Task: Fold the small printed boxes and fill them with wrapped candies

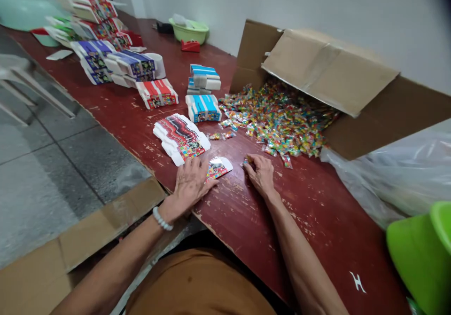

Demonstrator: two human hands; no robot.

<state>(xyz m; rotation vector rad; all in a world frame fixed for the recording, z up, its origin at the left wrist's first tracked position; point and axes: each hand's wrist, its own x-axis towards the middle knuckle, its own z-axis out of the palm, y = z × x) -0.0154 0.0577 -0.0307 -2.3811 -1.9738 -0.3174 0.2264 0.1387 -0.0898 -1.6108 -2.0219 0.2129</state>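
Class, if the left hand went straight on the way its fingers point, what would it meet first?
The left hand would probably first meet the fanned stack of red-and-black cartons, just ahead; they may already touch, as depth is unclear.

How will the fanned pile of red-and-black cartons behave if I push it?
The fanned pile would probably slide apart, since its pieces overlap in a stagger. Each piece looks light and probably bends easily, being thin, flat card. The pile seems unlikely to roll, lying low on the table.
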